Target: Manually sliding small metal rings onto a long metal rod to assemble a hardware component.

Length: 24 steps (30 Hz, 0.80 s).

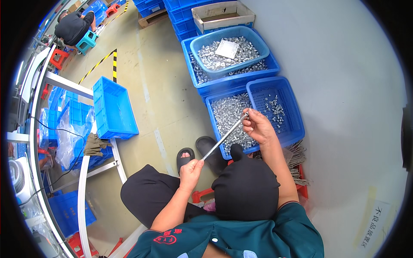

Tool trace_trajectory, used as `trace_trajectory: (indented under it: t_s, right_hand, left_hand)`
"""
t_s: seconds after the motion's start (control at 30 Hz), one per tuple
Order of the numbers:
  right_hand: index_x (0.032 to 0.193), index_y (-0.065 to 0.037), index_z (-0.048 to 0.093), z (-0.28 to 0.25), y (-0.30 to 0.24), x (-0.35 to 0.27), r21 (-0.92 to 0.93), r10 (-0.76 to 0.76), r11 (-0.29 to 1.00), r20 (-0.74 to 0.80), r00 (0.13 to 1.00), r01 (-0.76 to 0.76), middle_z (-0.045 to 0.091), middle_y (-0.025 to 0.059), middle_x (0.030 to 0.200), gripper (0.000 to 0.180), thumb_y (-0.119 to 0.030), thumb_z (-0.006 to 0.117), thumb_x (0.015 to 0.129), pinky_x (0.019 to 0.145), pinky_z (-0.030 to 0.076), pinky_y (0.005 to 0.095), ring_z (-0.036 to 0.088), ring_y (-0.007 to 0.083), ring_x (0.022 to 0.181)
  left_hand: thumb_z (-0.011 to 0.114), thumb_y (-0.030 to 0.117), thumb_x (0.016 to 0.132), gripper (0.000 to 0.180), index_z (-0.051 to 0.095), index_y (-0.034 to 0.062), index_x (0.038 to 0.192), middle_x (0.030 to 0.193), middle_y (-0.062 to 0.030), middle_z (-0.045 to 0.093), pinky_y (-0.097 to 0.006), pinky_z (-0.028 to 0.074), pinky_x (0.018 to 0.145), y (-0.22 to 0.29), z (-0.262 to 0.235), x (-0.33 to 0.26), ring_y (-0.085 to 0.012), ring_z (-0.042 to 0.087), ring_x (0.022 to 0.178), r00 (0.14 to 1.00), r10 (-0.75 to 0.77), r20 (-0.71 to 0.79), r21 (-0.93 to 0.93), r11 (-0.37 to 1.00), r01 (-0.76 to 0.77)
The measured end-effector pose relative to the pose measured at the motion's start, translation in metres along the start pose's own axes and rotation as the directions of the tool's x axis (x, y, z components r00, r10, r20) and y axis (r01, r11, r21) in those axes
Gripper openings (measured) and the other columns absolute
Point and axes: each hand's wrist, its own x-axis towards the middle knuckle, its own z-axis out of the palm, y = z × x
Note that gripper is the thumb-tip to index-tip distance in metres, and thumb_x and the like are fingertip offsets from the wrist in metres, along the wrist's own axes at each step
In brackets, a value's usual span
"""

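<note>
My left hand is closed round the lower end of a long, thin metal rod, which slants up to the right over my knees. At its upper end my right hand pinches a small metal nut against the tip; whether it is threaded on I cannot tell. Beneath the rod's far half sits a blue crate full of loose silvery nuts. A blue perforated basket, with a scatter of the same pieces, rests over the crate's right side. Many thin metal rods lie bundled beside my right forearm.
Farther back, a light-blue basket heaped with metal pieces stands in another blue crate, near a cardboard box. An empty blue bin hangs by a white frame at left. A person sits at far left.
</note>
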Motion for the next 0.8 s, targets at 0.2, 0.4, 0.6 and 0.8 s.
trace_trajectory:
  t_s: [0.2,0.4,0.6,0.8]
  right_hand:
    - [0.090,-0.003,0.059,0.010,0.004,0.000,-0.141,-0.012,0.990,-0.093,0.996,-0.001,0.052,0.0007,0.073,0.015,-0.018,0.058,0.088,0.046,0.036,0.0195,0.046,0.0080,0.060]
    - [0.088,-0.003,0.059,0.014,0.000,0.001,-0.418,-0.109,0.908,-0.203,0.973,0.014,0.049,-0.0004,0.067,0.015,-0.018,0.061,0.085,0.045,0.032,0.0187,0.043,0.0069,0.055]
    - [0.088,-0.001,0.057,0.014,-0.003,0.003,-0.584,-0.128,0.812,-0.177,0.976,0.000,0.046,-0.0019,0.062,0.014,-0.015,0.061,0.085,0.044,0.029,0.0184,0.039,0.0048,0.052]
    - [0.083,-0.002,0.057,0.005,0.015,0.011,-0.714,-0.185,0.699,-0.216,0.959,-0.026,0.045,-0.0036,0.058,0.017,-0.019,0.063,0.083,0.042,0.028,0.0198,0.037,0.0040,0.047]
  left_hand:
    - [0.058,0.024,0.087,0.035,0.050,0.0008,0.062,0.049,-0.0094,0.037,-0.029,0.042,0.068,-0.006,0.000,0.000,-0.0203,0.035,0.050,1.000,-0.030,-0.008,0.017,0.999,0.030]
    - [0.058,0.025,0.086,0.035,0.050,0.0009,0.063,0.050,-0.0121,0.038,-0.032,0.042,0.062,0.000,-0.002,0.001,-0.0242,0.039,0.049,1.000,-0.026,-0.014,0.057,0.998,0.027]
    - [0.059,0.025,0.086,0.034,0.050,0.0011,0.063,0.050,-0.0123,0.039,-0.035,0.039,0.053,0.002,-0.004,-0.001,-0.0250,0.039,0.048,0.999,-0.035,-0.019,0.088,0.995,0.037]
    - [0.057,0.021,0.087,0.031,0.050,0.0010,0.065,0.051,-0.0049,0.040,-0.028,0.035,0.048,0.005,-0.003,-0.003,-0.0100,0.036,0.050,0.997,0.026,-0.070,0.230,0.973,-0.010]
